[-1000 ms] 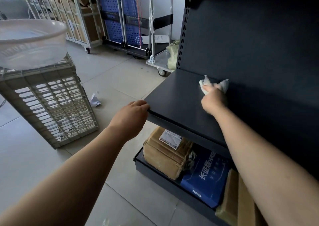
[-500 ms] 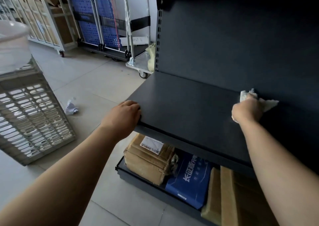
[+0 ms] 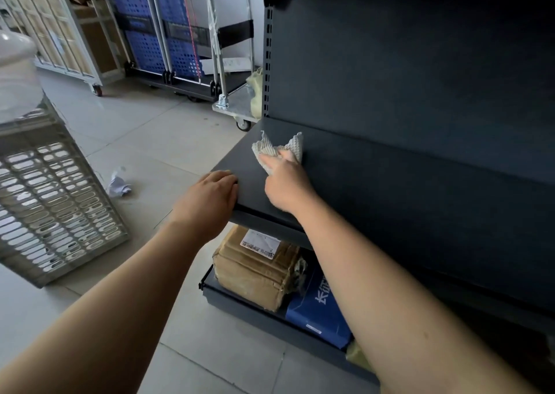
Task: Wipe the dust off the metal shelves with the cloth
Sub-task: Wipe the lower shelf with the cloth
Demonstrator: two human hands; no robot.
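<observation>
**Right hand point(image 3: 288, 186) working the cloth point(image 3: 270, 150) on the shelf point(image 3: 390, 189), left end**

My fingers point(image 3: 268, 162) are bunched around the cloth, pressing it onto the metal near the back panel point(image 3: 420, 78) so the wad drags dust along. Left hand point(image 3: 210, 198) is curled over the front corner edge, probably to steady me while I lean in. Cloth's white, waffle-textured, crumpled, 2 corners poking up. Shelf is dark matte, can't really spot dust.

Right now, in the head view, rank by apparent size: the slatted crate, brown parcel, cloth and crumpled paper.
1. slatted crate, even though the frame edge cuts it off
2. brown parcel
3. cloth, partly hidden under the right hand
4. crumpled paper, clearly smallest
</observation>
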